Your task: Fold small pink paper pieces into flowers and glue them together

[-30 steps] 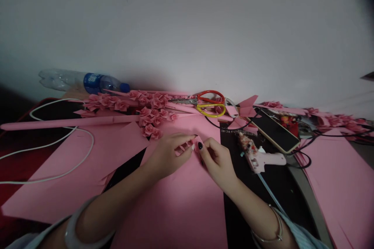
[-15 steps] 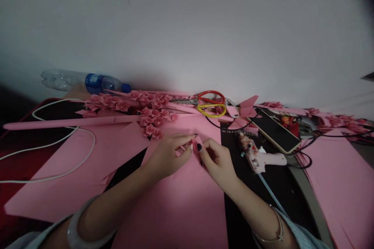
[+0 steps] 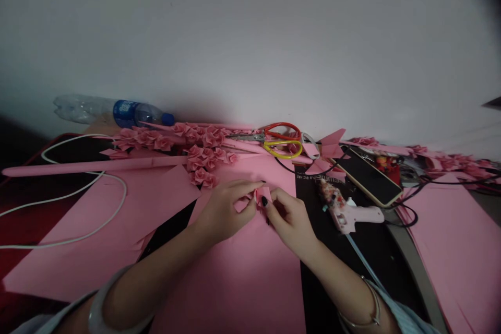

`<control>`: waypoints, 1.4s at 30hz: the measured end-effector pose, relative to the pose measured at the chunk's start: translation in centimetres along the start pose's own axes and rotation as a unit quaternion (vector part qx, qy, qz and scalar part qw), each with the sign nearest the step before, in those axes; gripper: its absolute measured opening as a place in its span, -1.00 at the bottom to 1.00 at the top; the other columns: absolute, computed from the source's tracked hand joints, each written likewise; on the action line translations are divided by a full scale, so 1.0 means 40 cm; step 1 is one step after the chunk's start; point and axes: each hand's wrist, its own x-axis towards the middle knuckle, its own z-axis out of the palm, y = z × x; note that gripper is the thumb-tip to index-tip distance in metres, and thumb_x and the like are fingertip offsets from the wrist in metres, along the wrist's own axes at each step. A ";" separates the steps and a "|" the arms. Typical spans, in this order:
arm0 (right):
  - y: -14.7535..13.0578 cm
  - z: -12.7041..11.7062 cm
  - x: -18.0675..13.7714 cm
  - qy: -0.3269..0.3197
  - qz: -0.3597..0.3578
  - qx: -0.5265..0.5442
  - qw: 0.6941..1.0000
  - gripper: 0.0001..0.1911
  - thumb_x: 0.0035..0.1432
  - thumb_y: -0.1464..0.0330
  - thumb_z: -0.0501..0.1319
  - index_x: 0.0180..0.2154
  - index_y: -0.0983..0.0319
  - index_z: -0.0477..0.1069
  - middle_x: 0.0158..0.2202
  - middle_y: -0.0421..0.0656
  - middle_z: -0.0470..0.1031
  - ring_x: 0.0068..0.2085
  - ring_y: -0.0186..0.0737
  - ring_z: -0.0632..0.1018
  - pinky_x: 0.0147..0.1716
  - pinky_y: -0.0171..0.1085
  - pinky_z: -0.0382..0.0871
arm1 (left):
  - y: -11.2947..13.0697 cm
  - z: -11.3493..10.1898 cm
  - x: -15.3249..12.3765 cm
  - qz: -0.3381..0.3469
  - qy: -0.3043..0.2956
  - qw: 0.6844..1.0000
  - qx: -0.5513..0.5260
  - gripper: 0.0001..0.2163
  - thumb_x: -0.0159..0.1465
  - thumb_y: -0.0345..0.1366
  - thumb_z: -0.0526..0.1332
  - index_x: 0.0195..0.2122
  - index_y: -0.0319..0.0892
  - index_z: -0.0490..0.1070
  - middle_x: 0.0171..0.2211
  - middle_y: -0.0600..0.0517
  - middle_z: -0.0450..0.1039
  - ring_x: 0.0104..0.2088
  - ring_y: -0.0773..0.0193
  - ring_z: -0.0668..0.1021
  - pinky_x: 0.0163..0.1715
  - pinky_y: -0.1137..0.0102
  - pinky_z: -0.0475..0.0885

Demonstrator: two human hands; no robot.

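Between my hands is a small folded piece of pink paper. My left hand pinches its left side with thumb and forefinger. My right hand grips its right side, the dark-nailed thumb pressed on the front. Both hands are just above a large pink paper sheet. Behind them lies a cluster of pink paper roses. Scissors with one red and one yellow handle rest on the pile at the back. My fingers hide part of the folded piece.
A pink glue gun and a phone lie to the right, with black cables. At the back left are a plastic bottle and a long pink paper tube. A white cable crosses more pink sheets.
The small pink paper has turned slightly between my fingers, so more of its flat face shows. My right thumb has shifted a little left and down.
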 end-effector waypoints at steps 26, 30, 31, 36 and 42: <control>-0.001 -0.001 0.004 -0.011 0.038 0.114 0.993 -0.62 0.33 0.15 0.11 -0.49 0.19 0.28 -0.61 -0.27 0.32 -0.58 -0.34 0.33 -0.57 -0.35 0.20 | -0.019 -0.011 0.000 -0.202 -0.039 0.949 -0.240 -0.62 0.35 -0.06 0.07 -0.17 -0.24 0.54 -0.46 -0.03 0.59 -0.45 0.22 0.63 -0.43 0.40 0.53; -0.009 -0.003 0.006 -0.042 0.029 0.106 0.993 -0.63 0.32 0.16 0.11 -0.50 0.19 0.28 -0.61 -0.28 0.29 -0.58 -0.34 0.34 -0.57 -0.35 0.21 | -0.019 -0.006 0.004 -0.284 -0.055 0.923 -0.252 -0.53 0.32 0.07 0.09 -0.52 -0.22 0.42 -0.67 0.06 0.44 -0.70 0.36 0.49 -0.67 0.52 0.35; -0.010 -0.003 0.007 -0.050 0.028 0.107 0.993 -0.64 0.32 0.16 0.11 -0.49 0.19 0.29 -0.60 -0.28 0.28 -0.57 -0.33 0.35 -0.57 -0.35 0.22 | -0.018 -0.007 0.005 -0.290 -0.065 0.924 -0.240 -0.53 0.31 0.07 0.11 -0.57 -0.22 0.39 -0.68 0.07 0.42 -0.72 0.40 0.46 -0.70 0.54 0.31; -0.007 -0.003 0.006 -0.062 0.026 0.108 0.992 -0.66 0.33 0.18 0.10 -0.47 0.20 0.30 -0.60 -0.29 0.27 -0.57 -0.34 0.35 -0.56 -0.36 0.25 | -0.019 -0.016 0.010 -0.302 -0.129 0.919 -0.219 -0.56 0.25 0.07 0.18 -0.56 -0.21 0.41 -0.70 0.11 0.39 -0.75 0.41 0.42 -0.74 0.54 0.27; -0.007 -0.005 0.008 -0.058 0.037 0.135 0.988 -0.67 0.32 0.18 0.11 -0.46 0.20 0.30 -0.60 -0.28 0.30 -0.58 -0.35 0.34 -0.57 -0.36 0.23 | -0.031 -0.024 0.014 -0.293 -0.172 0.909 -0.241 -0.56 0.21 0.09 0.22 -0.54 -0.22 0.41 -0.69 0.06 0.45 -0.70 0.37 0.49 -0.69 0.54 0.33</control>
